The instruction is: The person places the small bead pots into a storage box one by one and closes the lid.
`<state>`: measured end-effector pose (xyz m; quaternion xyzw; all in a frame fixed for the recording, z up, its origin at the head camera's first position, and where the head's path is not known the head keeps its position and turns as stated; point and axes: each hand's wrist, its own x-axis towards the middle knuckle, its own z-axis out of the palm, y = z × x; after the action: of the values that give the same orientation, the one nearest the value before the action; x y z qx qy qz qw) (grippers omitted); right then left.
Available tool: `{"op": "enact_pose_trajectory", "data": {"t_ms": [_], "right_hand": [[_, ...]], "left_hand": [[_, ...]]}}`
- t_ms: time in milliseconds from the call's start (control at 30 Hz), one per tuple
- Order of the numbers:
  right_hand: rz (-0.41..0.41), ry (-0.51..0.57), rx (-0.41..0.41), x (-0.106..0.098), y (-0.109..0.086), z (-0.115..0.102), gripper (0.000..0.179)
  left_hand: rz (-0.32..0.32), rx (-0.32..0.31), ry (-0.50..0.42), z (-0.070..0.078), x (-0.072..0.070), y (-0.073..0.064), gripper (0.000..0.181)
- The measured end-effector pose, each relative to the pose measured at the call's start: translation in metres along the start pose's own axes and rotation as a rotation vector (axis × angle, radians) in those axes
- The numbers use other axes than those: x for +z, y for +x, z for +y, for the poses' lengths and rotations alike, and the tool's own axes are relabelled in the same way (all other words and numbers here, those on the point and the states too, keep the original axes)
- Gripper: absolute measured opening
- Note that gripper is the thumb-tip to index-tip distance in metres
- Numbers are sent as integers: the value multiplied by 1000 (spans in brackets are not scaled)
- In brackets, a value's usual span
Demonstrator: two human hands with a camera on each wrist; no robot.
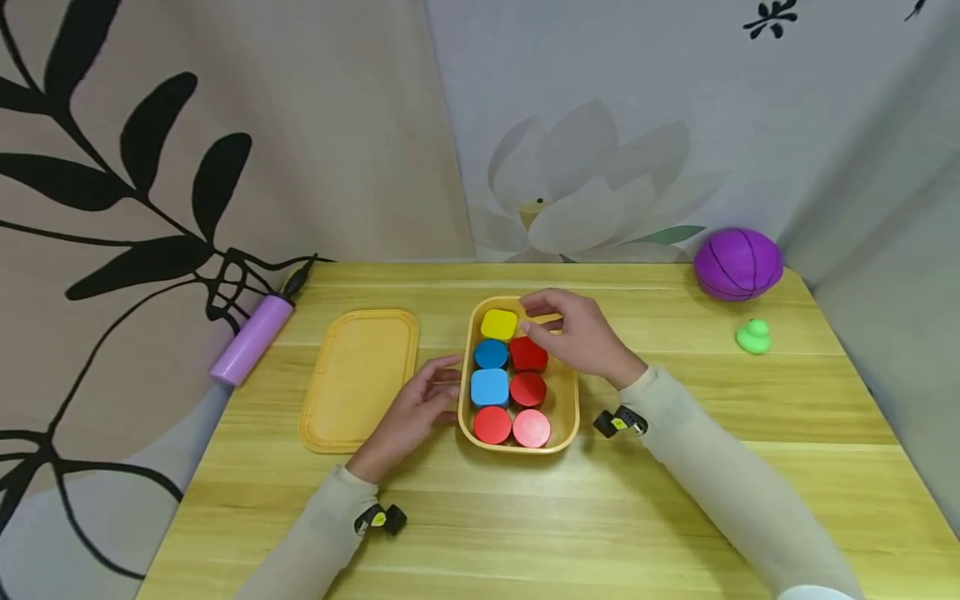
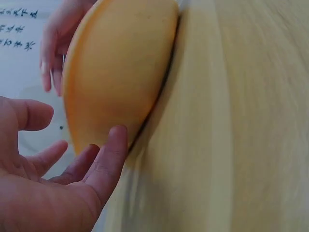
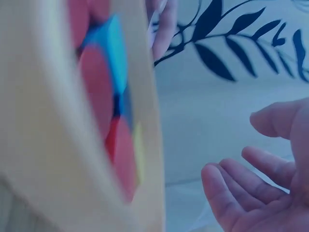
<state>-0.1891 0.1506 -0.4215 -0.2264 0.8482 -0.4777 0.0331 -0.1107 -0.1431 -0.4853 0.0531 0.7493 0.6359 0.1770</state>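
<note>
A yellow-orange plastic box (image 1: 566, 408) with rounded corners stands upright on the table. Inside it sit several flat blocks: a yellow block (image 1: 498, 324), a dark blue round block (image 1: 491, 354), a light blue rounded-square block (image 1: 490, 387), and red ones such as a red round block (image 1: 492, 425). My left hand (image 1: 424, 396) is at the box's left side, fingers loosely spread, fingertips close to its wall (image 2: 125, 63). Over the box's far right corner hovers my right hand (image 1: 576, 333), with bent fingers and nothing between them; the right wrist view shows that hand (image 3: 260, 188) beside the rim.
A matching flat lid (image 1: 360, 379) lies left of the box. Farther left, a purple cylinder with a black tip (image 1: 255, 337) lies at the table's edge. At the back right are a purple ball (image 1: 738, 264) and a small green duck-like toy (image 1: 753, 337). Patterned curtains hang behind.
</note>
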Motion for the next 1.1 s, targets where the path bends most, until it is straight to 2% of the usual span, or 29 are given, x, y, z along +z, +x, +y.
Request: {"op": "enact_pose_trajectory", "data": {"t_ms": [133,333,467,600,733,833,1000,1100], "right_hand": [[7,39,-51,9,-12,-18,37],[-46,136,-29,34,-24,-42,37],[-81,213,11,53,-24,-54,38],[-110,294,75,75,-20,-61,44],[-143,357,116,100,-15,-64,45],[-166,411,150,119,-13,-68,46],[-192,529,203,151,-11,-75,46],[-195,596,229,169,-10,-78,49]], "left_hand": [[6,43,-38,5,-9,-9,46],[48,89,-26,9,-33,-30,42],[104,81,-21,9,-52,-42,41],[174,64,-69,3,-71,-53,42],[242,23,-132,-4,-91,-64,46],[283,-7,-135,-7,-107,-73,46],[358,-24,-171,-12,-136,-86,23],[389,-34,-196,-18,-152,-91,23]]}}
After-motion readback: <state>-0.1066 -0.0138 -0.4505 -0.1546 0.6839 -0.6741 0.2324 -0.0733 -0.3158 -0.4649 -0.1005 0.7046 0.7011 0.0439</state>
